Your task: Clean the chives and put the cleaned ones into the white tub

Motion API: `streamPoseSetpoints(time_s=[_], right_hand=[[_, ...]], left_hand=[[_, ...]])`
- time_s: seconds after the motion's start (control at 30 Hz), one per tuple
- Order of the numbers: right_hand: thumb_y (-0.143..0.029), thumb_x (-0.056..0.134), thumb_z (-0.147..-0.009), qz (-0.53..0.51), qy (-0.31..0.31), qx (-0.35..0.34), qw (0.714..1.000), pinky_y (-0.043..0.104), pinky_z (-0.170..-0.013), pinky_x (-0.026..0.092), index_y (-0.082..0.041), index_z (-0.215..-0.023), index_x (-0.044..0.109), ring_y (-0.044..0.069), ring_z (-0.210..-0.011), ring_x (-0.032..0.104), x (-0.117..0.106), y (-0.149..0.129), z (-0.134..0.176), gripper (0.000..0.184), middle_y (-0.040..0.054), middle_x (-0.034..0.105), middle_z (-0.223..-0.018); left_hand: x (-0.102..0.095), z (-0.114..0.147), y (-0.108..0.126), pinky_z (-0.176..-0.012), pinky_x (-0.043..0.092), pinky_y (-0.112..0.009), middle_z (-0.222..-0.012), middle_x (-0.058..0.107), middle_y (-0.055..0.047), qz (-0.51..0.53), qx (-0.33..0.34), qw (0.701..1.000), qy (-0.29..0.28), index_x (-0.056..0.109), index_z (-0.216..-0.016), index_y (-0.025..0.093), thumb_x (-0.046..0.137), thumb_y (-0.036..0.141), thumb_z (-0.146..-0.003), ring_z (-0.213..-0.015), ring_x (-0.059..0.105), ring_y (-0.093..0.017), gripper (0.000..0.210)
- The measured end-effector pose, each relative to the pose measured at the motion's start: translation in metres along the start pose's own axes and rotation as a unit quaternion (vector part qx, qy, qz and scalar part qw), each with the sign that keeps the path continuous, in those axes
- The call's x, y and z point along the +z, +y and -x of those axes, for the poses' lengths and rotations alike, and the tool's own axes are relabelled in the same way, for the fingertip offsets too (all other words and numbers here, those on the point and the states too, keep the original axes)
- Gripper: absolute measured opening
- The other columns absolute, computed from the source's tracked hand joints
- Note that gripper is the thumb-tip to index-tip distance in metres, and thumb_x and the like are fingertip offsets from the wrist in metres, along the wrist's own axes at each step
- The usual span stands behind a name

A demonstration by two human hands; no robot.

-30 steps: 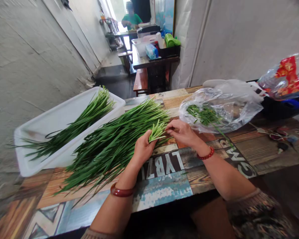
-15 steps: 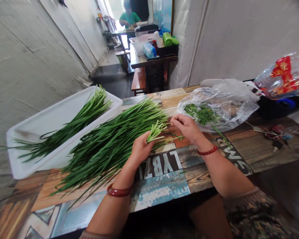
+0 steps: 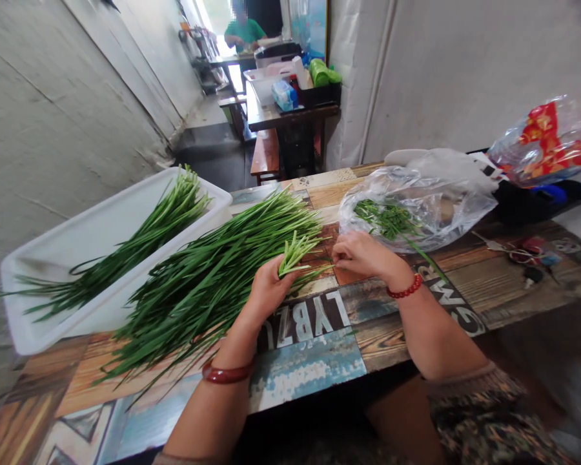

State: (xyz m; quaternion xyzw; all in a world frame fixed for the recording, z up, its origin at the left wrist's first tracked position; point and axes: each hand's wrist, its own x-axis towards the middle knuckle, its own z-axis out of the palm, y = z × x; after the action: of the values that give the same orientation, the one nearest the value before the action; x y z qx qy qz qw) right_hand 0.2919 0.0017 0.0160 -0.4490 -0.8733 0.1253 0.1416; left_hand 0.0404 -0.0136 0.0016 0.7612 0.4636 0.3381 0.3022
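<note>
Jutting past the left fingers (image 3: pixel 285 283), gripped pale stalks (image 3: pixel 296 250) fan outward.

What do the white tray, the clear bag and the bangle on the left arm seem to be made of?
White tray: probably plastic, with a smooth, satin look and a rounded, moulded-looking rim.

Clear bag: likely thin plastic film, see-through, with shiny creases.

Bangle: hard-looking and polished, reddish brown with a highlight; it could be stone, resin or wood.
</note>
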Motion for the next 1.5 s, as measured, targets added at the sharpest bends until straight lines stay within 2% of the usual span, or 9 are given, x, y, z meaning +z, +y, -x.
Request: streamPoseSetpoints(time_s=[0.2,0.4,0.53,0.73,0.83,1.07,1.17,1.27,1.5], right_hand=[[-0.015,0.057,-0.087,-0.154,0.068,-0.021,0.985,0.024,-0.065,0.040,-0.017,-0.083,0.066,0.013,-0.069,0.055,-0.002,-0.009,-0.003,0.010,0.0013,0.063,-0.077],[-0.016,0.058,-0.085,-0.215,0.136,-0.026,0.967,0.024,-0.065,0.043,-0.017,-0.080,0.066,0.013,-0.070,0.057,0.008,-0.014,-0.010,0.010,0.0018,0.064,-0.079],[-0.013,0.058,-0.083,-0.219,0.181,-0.041,0.958,0.026,-0.070,0.045,-0.018,-0.081,0.066,0.014,-0.074,0.058,0.018,-0.023,-0.016,0.009,0.0022,0.065,-0.078],[-0.017,0.062,-0.080,-0.305,0.193,0.024,0.932,0.026,-0.070,0.047,-0.017,-0.087,0.069,0.015,-0.077,0.062,0.025,-0.032,-0.020,0.011,0.0035,0.070,-0.086],[-0.023,0.056,-0.086,-0.370,0.201,0.061,0.905,0.026,-0.071,0.049,-0.017,-0.096,0.068,0.014,-0.078,0.064,0.027,-0.028,-0.021,0.017,0.0032,0.072,-0.088],[-0.017,0.063,-0.084,-0.186,0.071,-0.013,0.980,0.028,-0.075,0.045,-0.016,-0.088,0.071,0.016,-0.079,0.061,0.028,-0.027,-0.014,0.009,0.0049,0.070,-0.086],[-0.019,0.070,-0.081,-0.080,0.035,-0.050,0.995,0.029,-0.075,0.044,-0.016,-0.084,0.071,0.018,-0.082,0.059,0.031,-0.033,-0.013,0.004,0.0058,0.067,-0.085],[-0.018,0.067,-0.083,-0.040,0.033,-0.057,0.997,0.030,-0.076,0.043,-0.016,-0.084,0.069,0.019,-0.084,0.059,0.033,-0.034,-0.013,0.003,0.0068,0.066,-0.087],[-0.014,0.054,-0.090,-0.135,0.105,-0.038,0.985,0.029,-0.075,0.044,-0.017,-0.091,0.063,0.018,-0.082,0.061,0.028,-0.024,-0.014,0.009,0.0064,0.068,-0.089]], left_hand=[[0.001,0.001,-0.005,-0.073,0.045,-0.028,-0.084,0.070,-0.004,-0.006,-0.003,1.000,0.001,0.069,-0.088,0.016,0.058,0.032,-0.088,-0.079,0.062,-0.019,0.020],[0.001,0.000,-0.003,-0.080,0.046,-0.029,-0.094,0.071,-0.007,0.003,0.002,1.000,0.014,0.068,-0.093,0.016,0.056,0.034,-0.089,-0.088,0.064,-0.020,0.022],[0.001,0.002,-0.001,-0.071,0.046,-0.026,-0.081,0.069,-0.004,-0.010,-0.012,1.000,-0.010,0.066,-0.087,0.016,0.055,0.033,-0.089,-0.077,0.062,-0.018,0.020],[0.001,0.002,0.003,-0.074,0.046,-0.028,-0.083,0.070,-0.003,-0.026,-0.002,0.998,-0.054,0.068,-0.094,0.017,0.058,0.028,-0.084,-0.077,0.061,-0.019,0.018],[0.000,0.001,0.006,-0.075,0.047,-0.027,-0.082,0.070,-0.002,-0.012,-0.006,1.000,-0.021,0.069,-0.086,0.017,0.057,0.028,-0.084,-0.078,0.062,-0.018,0.016],[0.000,0.002,0.006,-0.069,0.045,-0.025,-0.076,0.067,-0.002,0.003,-0.008,0.999,0.045,0.067,-0.081,0.015,0.055,0.028,-0.086,-0.070,0.058,-0.016,0.018],[0.000,0.003,0.005,-0.070,0.045,-0.025,-0.075,0.067,-0.002,0.008,0.000,0.999,0.047,0.066,-0.082,0.015,0.055,0.029,-0.087,-0.071,0.058,-0.016,0.019],[0.000,0.002,0.004,-0.073,0.046,-0.026,-0.081,0.069,-0.003,0.007,0.005,0.999,0.035,0.068,-0.087,0.015,0.055,0.028,-0.088,-0.075,0.060,-0.017,0.018],[-0.002,0.002,0.002,-0.077,0.046,-0.028,-0.087,0.071,-0.005,-0.025,0.001,1.000,-0.011,0.068,-0.088,0.016,0.055,0.025,-0.086,-0.083,0.063,-0.020,0.016]])
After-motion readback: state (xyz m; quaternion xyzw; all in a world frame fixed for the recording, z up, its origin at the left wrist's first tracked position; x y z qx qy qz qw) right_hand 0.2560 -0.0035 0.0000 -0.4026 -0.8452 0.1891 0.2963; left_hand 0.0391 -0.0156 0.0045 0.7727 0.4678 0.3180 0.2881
